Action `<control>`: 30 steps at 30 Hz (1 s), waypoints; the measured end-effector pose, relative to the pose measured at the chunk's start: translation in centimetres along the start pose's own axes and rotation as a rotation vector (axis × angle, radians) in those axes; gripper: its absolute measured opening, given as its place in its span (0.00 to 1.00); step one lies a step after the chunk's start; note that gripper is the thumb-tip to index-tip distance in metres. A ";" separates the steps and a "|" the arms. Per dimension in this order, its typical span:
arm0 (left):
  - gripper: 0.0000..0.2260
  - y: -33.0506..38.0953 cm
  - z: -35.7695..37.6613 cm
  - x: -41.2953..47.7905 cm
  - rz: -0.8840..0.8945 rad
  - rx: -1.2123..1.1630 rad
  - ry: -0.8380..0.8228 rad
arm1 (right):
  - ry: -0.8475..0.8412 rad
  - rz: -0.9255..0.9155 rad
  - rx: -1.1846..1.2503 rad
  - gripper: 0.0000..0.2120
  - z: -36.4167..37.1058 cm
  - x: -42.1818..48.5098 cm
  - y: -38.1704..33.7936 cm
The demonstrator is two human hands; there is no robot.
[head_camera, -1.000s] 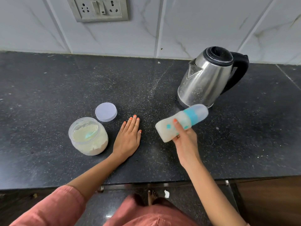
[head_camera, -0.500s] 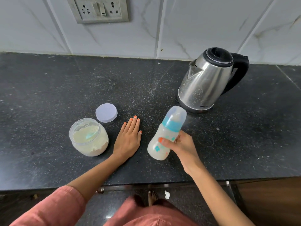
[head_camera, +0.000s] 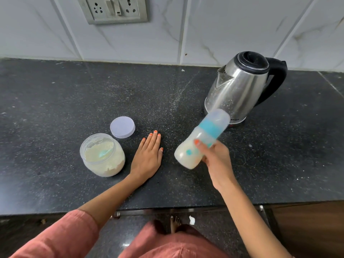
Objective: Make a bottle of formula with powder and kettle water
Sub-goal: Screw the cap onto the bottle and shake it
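The right hand (head_camera: pixel 214 159) has its fingers curled around a baby bottle (head_camera: pixel 202 138) of milky formula, held tilted above the black counter (head_camera: pixel 55 108), near the steel kettle (head_camera: pixel 240 90). The left hand (head_camera: pixel 148 155) lies flat, fingers together, right of the open powder jar (head_camera: pixel 102 155).

Bare black speckled stone counter (head_camera: pixel 55 101) runs wide at far left and to the right of the shiny steel kettle (head_camera: pixel 240 90), but the middle is blocked by the clear plastic powder jar (head_camera: pixel 103 155), the round pale lid (head_camera: pixel 122 127), the flat left hand (head_camera: pixel 148 157) and the tilted milky plastic bottle (head_camera: pixel 202 140).
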State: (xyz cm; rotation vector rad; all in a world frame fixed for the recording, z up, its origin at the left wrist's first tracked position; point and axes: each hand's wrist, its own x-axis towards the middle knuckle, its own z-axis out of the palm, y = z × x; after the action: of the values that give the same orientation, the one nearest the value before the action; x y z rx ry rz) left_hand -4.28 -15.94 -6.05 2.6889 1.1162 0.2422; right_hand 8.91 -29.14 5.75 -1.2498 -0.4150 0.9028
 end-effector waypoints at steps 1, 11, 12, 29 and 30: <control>0.23 0.0 0.0 0.0 0.000 0.002 0.000 | 0.085 0.009 0.135 0.16 0.1 0.5 -0.1; 0.23 0.0 0.0 0.0 0.001 0.011 -0.006 | -0.010 0.093 0.035 0.16 -0.3 -0.2 0.5; 0.23 0.0 0.0 0.0 0.001 0.013 -0.002 | 0.066 0.080 0.172 0.13 -0.3 0.3 0.2; 0.23 0.0 0.0 0.0 0.000 0.021 -0.001 | -0.028 0.152 -0.001 0.17 0.5 -0.6 1.4; 0.23 0.0 0.0 0.0 0.000 0.021 -0.002 | -0.072 0.161 -0.100 0.18 0.3 -1.0 1.4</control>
State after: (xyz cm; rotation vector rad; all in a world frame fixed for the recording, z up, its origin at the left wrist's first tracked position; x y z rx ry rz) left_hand -4.28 -15.91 -6.10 2.7070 1.1243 0.2284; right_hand 7.60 -29.69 4.68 -1.3600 -0.4254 1.0773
